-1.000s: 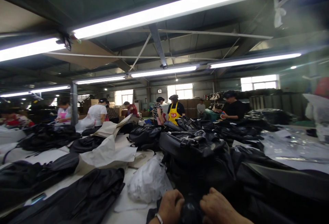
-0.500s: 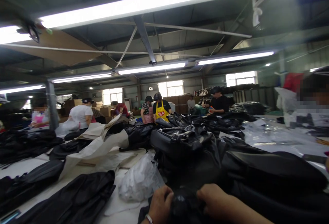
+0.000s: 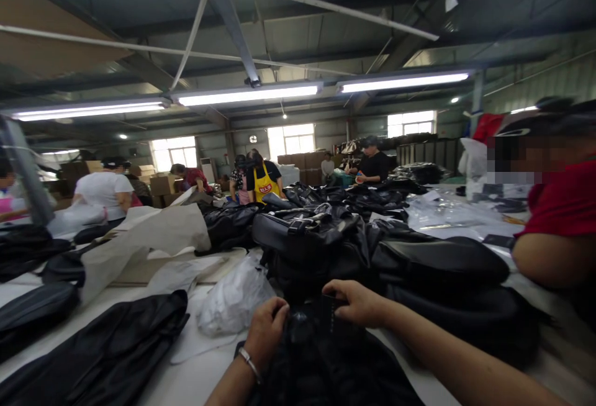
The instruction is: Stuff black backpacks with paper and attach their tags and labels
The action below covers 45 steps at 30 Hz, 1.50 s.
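A black bag (image 3: 335, 362) lies on the table right in front of me. At its far left side, my left hand (image 3: 269, 330) is closed in a pinch on the dark material, next to a small shiny clear patch. My right hand (image 3: 356, 302) pinches a flat black tag (image 3: 329, 314) with a row of small pale marks, held over the bag's far end. Just left of my left hand sits a clear plastic bag (image 3: 235, 297) full of white pieces. More black bags (image 3: 437, 263) are piled beyond and to the right of my hands.
Another black bag (image 3: 102, 350) lies at the left on the white tabletop (image 3: 205, 375). Pale paper sheets (image 3: 153, 238) spread behind it. Clear plastic sleeves (image 3: 447, 210) lie at the right back. A person in a red shirt (image 3: 563, 207) stands close on the right; several others work farther back.
My view has tilted down and turned right. Both hands show farther up the frame, with more of the bag visible. The black tag now shows in my right hand; the red-shirted person shows more fully.
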{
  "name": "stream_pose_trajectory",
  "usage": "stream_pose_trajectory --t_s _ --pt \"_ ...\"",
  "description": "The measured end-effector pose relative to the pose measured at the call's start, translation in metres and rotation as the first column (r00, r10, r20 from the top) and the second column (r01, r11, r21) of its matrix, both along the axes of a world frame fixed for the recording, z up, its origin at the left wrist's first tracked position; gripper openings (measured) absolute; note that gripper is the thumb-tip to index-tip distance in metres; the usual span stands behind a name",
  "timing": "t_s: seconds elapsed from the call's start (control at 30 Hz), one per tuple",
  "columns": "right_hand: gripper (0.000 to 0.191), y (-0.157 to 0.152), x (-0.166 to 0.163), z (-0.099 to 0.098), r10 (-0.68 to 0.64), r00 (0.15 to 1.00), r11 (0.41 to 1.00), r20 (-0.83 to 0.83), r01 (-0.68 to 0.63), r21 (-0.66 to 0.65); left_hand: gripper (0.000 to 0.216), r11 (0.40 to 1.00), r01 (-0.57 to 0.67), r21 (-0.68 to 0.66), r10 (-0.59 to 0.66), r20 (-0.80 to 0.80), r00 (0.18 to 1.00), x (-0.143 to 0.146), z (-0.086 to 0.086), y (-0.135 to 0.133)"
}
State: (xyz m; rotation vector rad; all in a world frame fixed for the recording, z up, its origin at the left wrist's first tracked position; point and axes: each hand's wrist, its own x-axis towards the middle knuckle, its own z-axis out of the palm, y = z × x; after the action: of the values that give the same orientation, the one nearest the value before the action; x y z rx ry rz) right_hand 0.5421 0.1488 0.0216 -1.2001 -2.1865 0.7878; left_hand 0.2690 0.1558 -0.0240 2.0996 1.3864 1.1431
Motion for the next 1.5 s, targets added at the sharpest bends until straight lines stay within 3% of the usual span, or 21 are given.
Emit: stream_pose_trajectory --t_s 0.17,0.3,0.43,0.5,0.57,0.63,0.7,0.83,1.0,1.07,1.13,1.23,1.37,1.5 --pt "0.049 -0.010 -0.022 0.022 -0.223 0.939 0.939 0.263 0.134 0.316 0.020 0.987 0.135 0.089 -0.134 -0.019 0.991 0.004 0.024 -0.009" --pt "0.049 -0.026 -0.051 0.043 -0.183 0.861 0.887 0.474 -0.062 0.457 0.012 0.921 0.350 0.169 -0.335 -0.114 0.935 0.010 0.038 -0.018" --pt "0.042 -0.034 -0.075 0.046 -0.069 0.847 0.859 0.528 -0.218 0.463 0.015 0.863 0.484 0.143 -0.463 -0.156 0.873 0.016 0.041 -0.024" --pt "0.034 -0.031 -0.078 0.039 -0.020 0.928 0.881 0.372 -0.160 0.445 0.017 0.874 0.471 0.122 -0.456 -0.129 0.881 0.017 0.037 -0.025" --pt "0.039 -0.025 -0.073 0.029 0.016 0.999 0.933 0.029 -0.026 0.358 0.015 0.911 0.401 0.099 -0.396 -0.068 0.916 0.015 0.031 -0.025" --pt "0.051 -0.020 -0.063 0.017 0.034 0.941 0.974 -0.337 0.044 0.221 0.013 0.950 0.302 0.077 -0.305 0.031 0.952 0.011 0.025 -0.024" --pt "0.059 -0.017 -0.051 0.007 0.066 0.865 0.989 -0.498 0.010 0.149 0.015 0.980 0.196 0.032 -0.198 0.137 0.970 0.007 0.021 -0.022" --pt "0.053 -0.021 -0.036 -0.004 0.136 0.904 0.990 -0.406 -0.110 0.085 0.024 0.994 0.090 -0.066 -0.073 0.224 0.972 0.003 0.016 -0.019" --pt "0.047 -0.020 -0.055 -0.006 0.202 0.921 0.979 -0.334 -0.202 0.035 0.031 0.975 0.213 -0.065 -0.197 0.191 0.962 0.008 0.010 -0.016" --pt "0.038 -0.014 -0.066 -0.009 0.150 0.911 0.989 -0.383 -0.135 0.065 0.032 0.971 0.237 -0.039 -0.229 0.142 0.963 0.009 0.007 -0.013" --pt "0.028 -0.005 -0.074 -0.015 0.015 0.902 0.992 -0.432 0.042 0.123 0.031 0.973 0.229 0.011 -0.229 0.078 0.970 0.006 0.005 -0.009" --pt "0.027 0.003 -0.077 -0.024 -0.154 0.924 0.920 -0.349 0.263 0.289 0.028 0.984 0.154 0.087 -0.156 0.017 0.988 0.000 0.006 -0.003" --pt "0.022 0.000 -0.080 -0.026 -0.138 0.988 0.864 -0.067 0.154 0.479 0.026 0.973 0.112 0.203 -0.109 -0.025 0.994 -0.002 0.014 0.000" --pt "0.011 -0.002 -0.089 -0.022 -0.098 0.994 0.896 -0.057 0.113 0.430 0.025 0.930 0.125 0.347 -0.100 -0.091 0.991 0.003 0.023 -0.006"
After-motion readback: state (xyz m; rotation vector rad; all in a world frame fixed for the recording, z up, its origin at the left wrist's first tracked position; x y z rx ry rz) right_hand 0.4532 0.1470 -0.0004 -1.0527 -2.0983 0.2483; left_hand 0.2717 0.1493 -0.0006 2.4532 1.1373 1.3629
